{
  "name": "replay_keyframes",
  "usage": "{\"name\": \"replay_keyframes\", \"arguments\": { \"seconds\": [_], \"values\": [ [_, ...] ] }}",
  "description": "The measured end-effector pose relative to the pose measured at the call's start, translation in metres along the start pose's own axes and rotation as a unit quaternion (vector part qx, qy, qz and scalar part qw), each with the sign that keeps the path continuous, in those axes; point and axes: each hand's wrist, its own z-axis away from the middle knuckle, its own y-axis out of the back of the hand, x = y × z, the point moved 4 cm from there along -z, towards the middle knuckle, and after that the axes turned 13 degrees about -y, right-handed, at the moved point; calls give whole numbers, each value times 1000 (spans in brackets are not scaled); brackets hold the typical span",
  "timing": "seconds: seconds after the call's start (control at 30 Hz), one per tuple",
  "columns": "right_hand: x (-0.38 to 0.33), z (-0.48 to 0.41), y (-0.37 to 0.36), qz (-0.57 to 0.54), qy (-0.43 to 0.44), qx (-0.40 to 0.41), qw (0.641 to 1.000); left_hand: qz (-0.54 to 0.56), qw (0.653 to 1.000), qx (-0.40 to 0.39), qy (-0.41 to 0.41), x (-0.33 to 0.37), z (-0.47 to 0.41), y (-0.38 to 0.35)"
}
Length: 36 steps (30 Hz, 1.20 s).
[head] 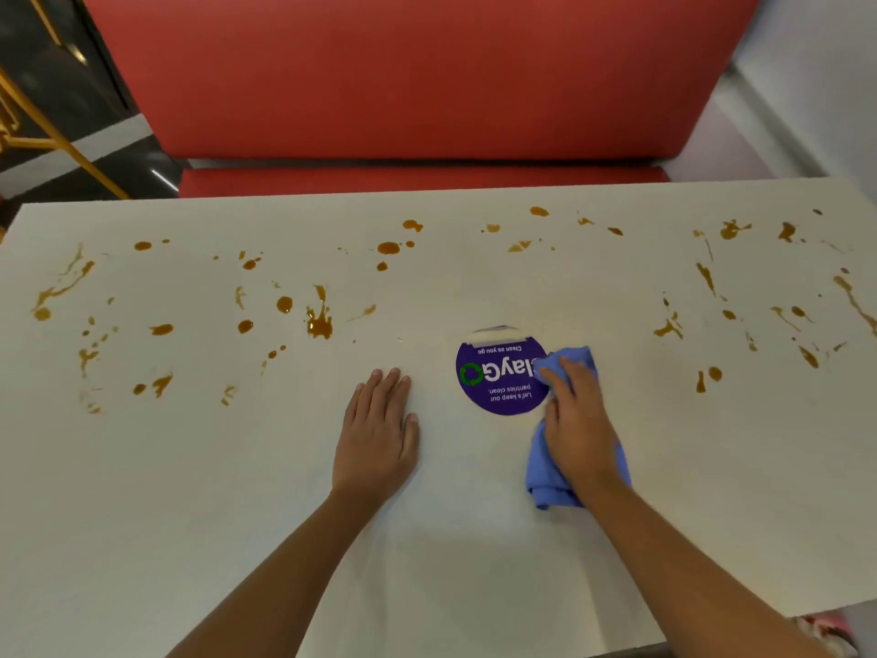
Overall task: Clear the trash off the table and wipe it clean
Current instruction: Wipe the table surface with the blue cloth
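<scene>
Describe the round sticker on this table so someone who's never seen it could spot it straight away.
Find the white table before the red bench. Near its middle, between the left hand and right hand, lies a round sticker, its right edge under the blue cloth. It alone is purple with white print; everything around is brown splatters.

Bkgd: red booth seat (417, 73), dark floor (38, 59) w/ yellow frame (60, 135) left, pale wall (807, 64) rt.
</scene>
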Motion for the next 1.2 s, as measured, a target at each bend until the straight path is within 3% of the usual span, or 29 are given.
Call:
{"name": "replay_keyframes", "arguments": {
  "seconds": [0.1,0.27,0.53,0.7,0.87,1.0,1.07,1.2],
  "values": [
    [-32,6,-24,-3,91,-57,994,3,1000,4,18,2,0,1],
    [-38,2,-13,-51,163,-53,984,-6,997,18,69,10,-2,1],
    [64,-40,20,-78,138,-21,987,17,979,38,201,65,-5,-17],
    [72,-14,24,-84,93,12,992,-22,977,-26,211,96,-3,-38],
    [26,24,5,-96,235,-4,967,-27,979,-69,192,94,-6,-40],
    [19,-2,5,-112,280,-36,953,-28,978,-84,188,97,-6,-36],
    [32,-20,9,-123,277,-34,952,-35,976,-95,195,98,-7,-34],
    [83,-49,27,-126,185,-24,974,-52,973,-108,196,100,-8,-33]
  ]
}}
